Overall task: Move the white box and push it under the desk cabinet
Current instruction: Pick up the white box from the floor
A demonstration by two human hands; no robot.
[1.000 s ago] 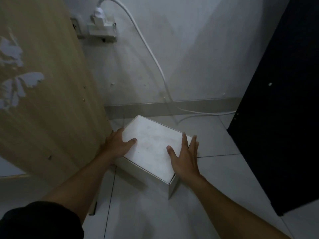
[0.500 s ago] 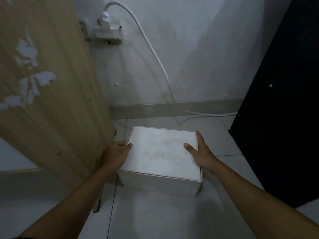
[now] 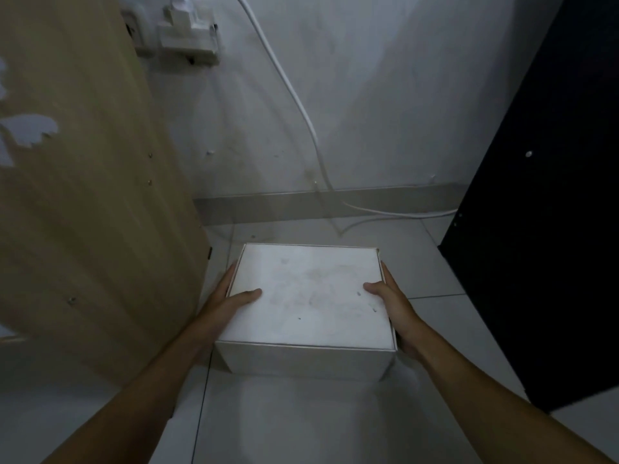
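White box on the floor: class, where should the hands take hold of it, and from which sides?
Grip the white box by its two short side walls, one hand from each side, as the left hand and right hand do: it is wide, flat-topped and has no handle.

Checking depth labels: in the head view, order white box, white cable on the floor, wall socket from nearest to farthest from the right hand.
1. White box: the right hand grips its right side, thumb on the lid.
2. White cable: on the floor beyond the box, by the baseboard, right of centre.
3. Wall socket: high on the back wall, upper left, clearly farthest.
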